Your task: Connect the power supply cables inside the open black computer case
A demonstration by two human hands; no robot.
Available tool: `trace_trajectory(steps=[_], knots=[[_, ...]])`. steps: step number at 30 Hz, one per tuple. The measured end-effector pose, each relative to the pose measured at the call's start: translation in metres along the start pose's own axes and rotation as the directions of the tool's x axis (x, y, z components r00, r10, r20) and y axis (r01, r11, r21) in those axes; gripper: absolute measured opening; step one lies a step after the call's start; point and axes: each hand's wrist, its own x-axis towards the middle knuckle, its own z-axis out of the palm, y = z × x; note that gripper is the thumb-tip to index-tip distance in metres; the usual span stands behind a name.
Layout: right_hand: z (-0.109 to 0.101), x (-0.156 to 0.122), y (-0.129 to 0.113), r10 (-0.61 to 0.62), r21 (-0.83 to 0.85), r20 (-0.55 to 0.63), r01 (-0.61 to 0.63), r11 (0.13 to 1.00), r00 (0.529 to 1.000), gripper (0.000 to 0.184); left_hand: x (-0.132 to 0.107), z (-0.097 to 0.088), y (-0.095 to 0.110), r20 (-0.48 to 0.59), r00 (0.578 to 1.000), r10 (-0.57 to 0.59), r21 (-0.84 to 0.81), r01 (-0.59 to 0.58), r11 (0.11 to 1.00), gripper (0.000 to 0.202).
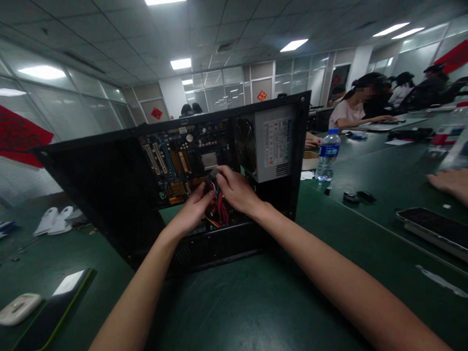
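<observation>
An open black computer case [114, 186] stands on the green table [240, 310], its motherboard [187, 162] and grey power supply [273, 142] exposed. Both my hands reach inside it. My left hand [192, 211] is closed around a bundle of red, yellow and black cables [220, 209]. My right hand [234, 188] pinches a dark cable connector [212, 175] at the top of that bundle, just in front of the motherboard. The two hands touch each other around the cables.
A water bottle [327, 155] stands right of the case. A phone [441, 231] and another person's hand [453, 181] lie at the right. At left are a dark tablet [50, 315], a white device [17, 308] and white gloves [53, 219]. People sit at back right.
</observation>
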Motion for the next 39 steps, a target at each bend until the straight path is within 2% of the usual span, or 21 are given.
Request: trace_trajectory(steps=[4, 11, 17, 19, 22, 25, 29, 33, 39], knots=[[-0.001, 0.001, -0.003, 0.13, -0.049, 0.053, -0.127, 0.991, 0.99, 0.027, 0.004, 0.0, -0.001, -0.061, 0.998, -0.019, 0.097, 0.025, 0.995, 0.042], [-0.001, 0.008, -0.001, 0.278, 0.013, -0.076, -0.278, 0.961, 0.958, 0.032, 0.007, -0.006, -0.001, -0.115, 0.991, -0.075, 0.211, 0.098, 0.973, 0.043], [-0.003, 0.01, -0.004, 0.358, -0.118, -0.037, -0.36, 0.926, 0.933, 0.032, 0.008, -0.011, -0.006, -0.112, 0.988, -0.107, 0.249, 0.132, 0.96, 0.053], [-0.004, 0.01, -0.006, 0.37, -0.165, -0.013, -0.367, 0.916, 0.929, 0.032, 0.009, -0.012, -0.006, -0.111, 0.987, -0.116, 0.359, 0.149, 0.922, 0.054], [-0.004, 0.008, -0.006, 0.346, -0.223, 0.035, -0.331, 0.917, 0.937, 0.03, 0.009, -0.01, -0.006, -0.104, 0.978, -0.181, 0.559, 0.208, 0.803, 0.053], [-0.001, 0.006, -0.003, 0.333, -0.29, 0.106, -0.291, 0.912, 0.937, 0.028, 0.008, -0.006, -0.008, -0.12, 0.962, -0.244, 0.673, 0.26, 0.693, 0.049], [0.004, 0.004, 0.001, 0.358, -0.343, 0.159, -0.289, 0.894, 0.92, 0.03, 0.007, -0.004, -0.014, -0.143, 0.957, -0.251, 0.789, 0.263, 0.556, 0.043], [0.006, 0.003, 0.001, 0.366, -0.341, 0.141, -0.302, 0.89, 0.92, 0.031, 0.009, -0.005, -0.016, -0.13, 0.96, -0.249, 0.804, 0.249, 0.54, 0.045], [0.004, 0.003, -0.003, 0.375, -0.327, 0.128, -0.318, 0.89, 0.918, 0.031, 0.017, -0.005, -0.016, -0.099, 0.945, -0.311, 0.82, 0.255, 0.513, 0.05]])
